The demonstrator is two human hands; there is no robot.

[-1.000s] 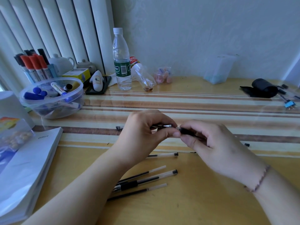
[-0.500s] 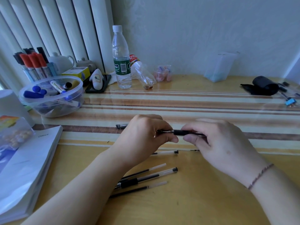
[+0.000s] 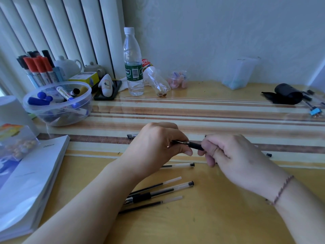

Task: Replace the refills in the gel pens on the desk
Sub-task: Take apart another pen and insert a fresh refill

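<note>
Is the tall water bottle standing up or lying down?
Standing up. The water bottle stands upright at the back of the desk, white cap on top.

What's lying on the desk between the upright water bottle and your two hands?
In the head view, nothing: between the water bottle and the left hand and right hand holding the pen, only bare striped desk shows.

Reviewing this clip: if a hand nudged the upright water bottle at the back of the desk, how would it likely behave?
The water bottle stands tall on a narrow base, so it would probably tip rather than slide. It looks clear and thin-walled, so likely squashy under a firm grip. How full it is I cannot tell; if nearly empty, it would topple easily and roll.
</note>
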